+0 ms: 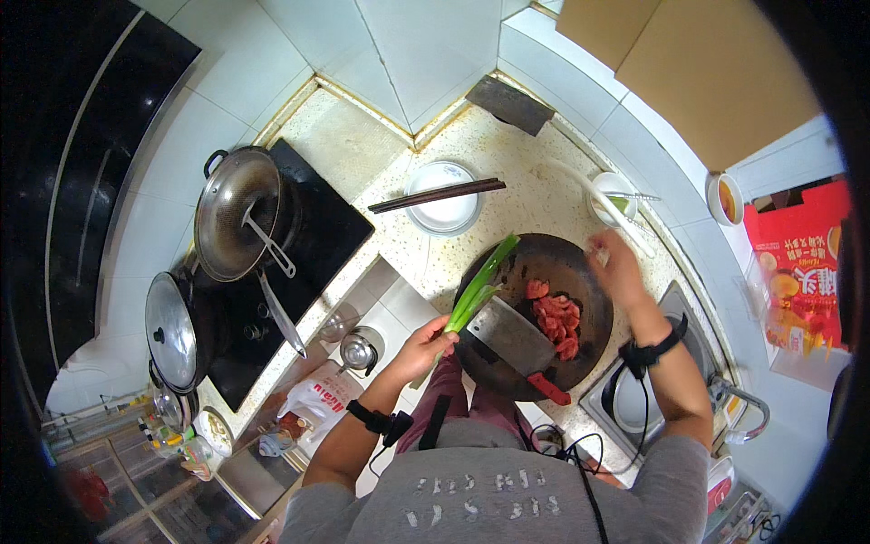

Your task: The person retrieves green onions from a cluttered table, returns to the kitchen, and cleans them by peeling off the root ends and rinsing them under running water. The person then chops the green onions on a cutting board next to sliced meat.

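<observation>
My left hand (425, 350) grips a bunch of green scallion stalks (479, 289), their leafy ends over the left rim of a round dark chopping board (510, 262). On the board lies a cleaver (513, 333) with a red handle, blade towards my left hand. Sliced red meat (559, 323) is piled beside the blade. My right hand (615, 265) is raised over the board's right edge, blurred, and whether its fingers hold anything is unclear. Just beyond it is a long white curved piece (615, 211), perhaps a stalk or tube, in front of a small white bowl (601, 183) with something green inside.
Dark chopsticks (438, 196) rest across stacked white bowls (445, 221). A black cooktop (326, 224) on the left carries a wok with a domed lid (238, 211) and a lidded pot (170, 333). The sink (673, 319) with its faucet (751, 401) is at my right. Cables hang from my wrist straps.
</observation>
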A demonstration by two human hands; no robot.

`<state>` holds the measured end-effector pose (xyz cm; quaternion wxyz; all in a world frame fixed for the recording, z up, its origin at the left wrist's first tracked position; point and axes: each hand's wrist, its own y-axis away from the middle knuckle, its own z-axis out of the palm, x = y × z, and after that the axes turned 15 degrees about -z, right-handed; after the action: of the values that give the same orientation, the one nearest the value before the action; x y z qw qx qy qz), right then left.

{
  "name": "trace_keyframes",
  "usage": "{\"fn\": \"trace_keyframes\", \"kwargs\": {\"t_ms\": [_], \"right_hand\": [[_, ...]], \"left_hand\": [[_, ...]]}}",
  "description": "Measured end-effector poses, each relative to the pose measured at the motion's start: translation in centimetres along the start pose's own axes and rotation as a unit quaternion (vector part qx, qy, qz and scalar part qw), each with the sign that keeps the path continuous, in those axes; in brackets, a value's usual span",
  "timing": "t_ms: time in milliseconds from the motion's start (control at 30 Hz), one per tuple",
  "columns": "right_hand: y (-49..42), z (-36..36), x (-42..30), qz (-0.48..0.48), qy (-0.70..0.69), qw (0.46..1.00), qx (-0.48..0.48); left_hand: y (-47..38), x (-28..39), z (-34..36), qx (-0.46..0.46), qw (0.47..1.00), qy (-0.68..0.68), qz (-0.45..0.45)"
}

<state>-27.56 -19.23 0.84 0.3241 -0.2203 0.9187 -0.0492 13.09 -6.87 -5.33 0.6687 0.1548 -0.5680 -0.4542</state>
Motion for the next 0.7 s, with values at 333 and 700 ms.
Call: {"fn": "trace_keyframes", "kwargs": {"t_ms": [333,700], "right_hand": [[15.5,5.9,-7.8,-0.008,-0.072,0.930,-0.360],[16.2,9.1,-11.1,0.094,0.091,0.925,-0.358]], "left_hand": [[-0.1,0.7,-0.9,-0.079,0.993,0.063,-0.054],[0.5,2.0,-1.3,-0.069,0.990,0.087,-0.087]]}}
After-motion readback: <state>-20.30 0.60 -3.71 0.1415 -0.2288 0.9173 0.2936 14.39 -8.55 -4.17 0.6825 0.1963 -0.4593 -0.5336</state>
